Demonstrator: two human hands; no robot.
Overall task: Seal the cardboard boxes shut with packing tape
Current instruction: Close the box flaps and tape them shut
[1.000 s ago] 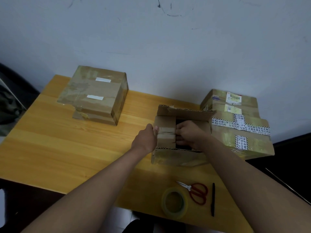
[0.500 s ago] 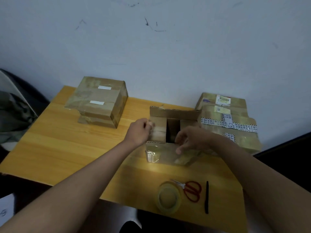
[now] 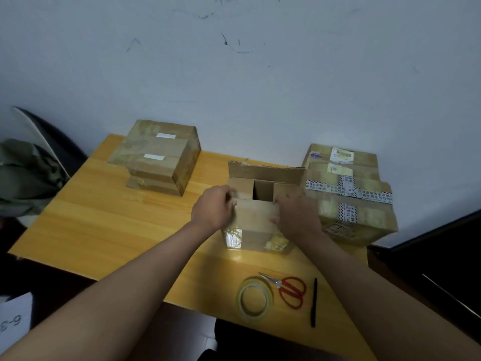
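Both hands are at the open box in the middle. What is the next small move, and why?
Probably fold the back flap down to close the open box. It stands upright, and a dark gap shows between the two side flaps. The left hand and right hand hold the near flap. The tape roll lies untouched on the table.

Both hands [image 3: 256,213] on open box [image 3: 257,225]

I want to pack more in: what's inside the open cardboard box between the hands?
Through the gap in the open brown cardboard box only dark interior shows; folded flaps and both hands cover the rest.
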